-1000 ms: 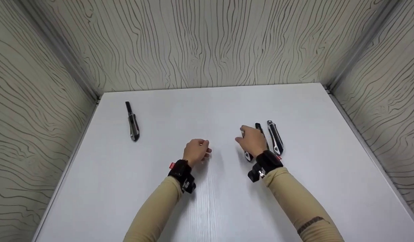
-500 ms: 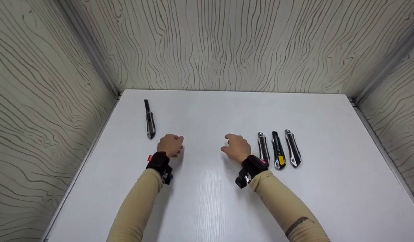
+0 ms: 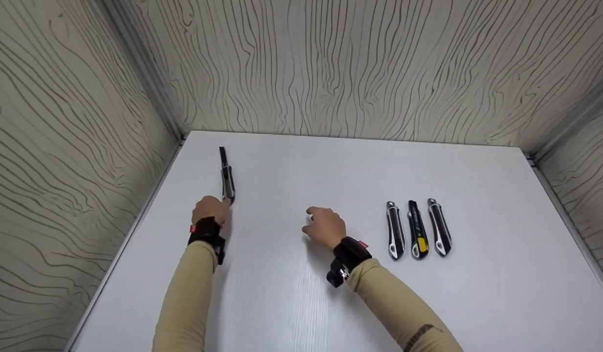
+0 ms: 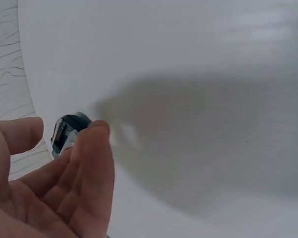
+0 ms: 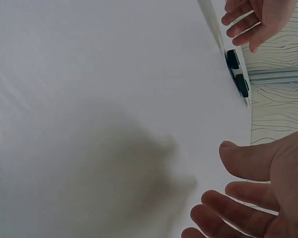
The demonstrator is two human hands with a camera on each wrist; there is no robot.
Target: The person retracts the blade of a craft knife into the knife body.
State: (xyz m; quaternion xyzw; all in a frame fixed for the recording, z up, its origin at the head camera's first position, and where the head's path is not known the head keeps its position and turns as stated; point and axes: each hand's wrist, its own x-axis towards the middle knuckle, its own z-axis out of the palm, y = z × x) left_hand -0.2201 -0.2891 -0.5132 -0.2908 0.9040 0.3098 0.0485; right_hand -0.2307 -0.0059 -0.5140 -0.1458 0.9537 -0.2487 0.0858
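Observation:
A grey and black utility knife [image 3: 228, 180] lies at the left of the white table, its narrow black end pointing to the back wall. My left hand [image 3: 209, 209] is at the knife's near end and partly overlaps it in the head view. The left wrist view shows that knife [image 4: 65, 133] just past the fingers, with thumb and fingers apart; contact cannot be made out. Over the middle of the table is my right hand [image 3: 326, 227], fingers loosely bent and holding nothing. In the right wrist view its thumb and fingers [image 5: 238, 213] are spread.
Three more utility knives lie side by side at the right: a silver-black one [image 3: 395, 232], a black one with a yellow slider [image 3: 418, 232], and another silver-black one [image 3: 439, 229]. Wood-patterned walls [image 3: 330, 68] enclose the table [image 3: 301, 166] at the back and sides.
My left hand has moved left to the lone knife. The right hand has drawn away leftward from the row of three knives, uncovering them. The head view has shifted.

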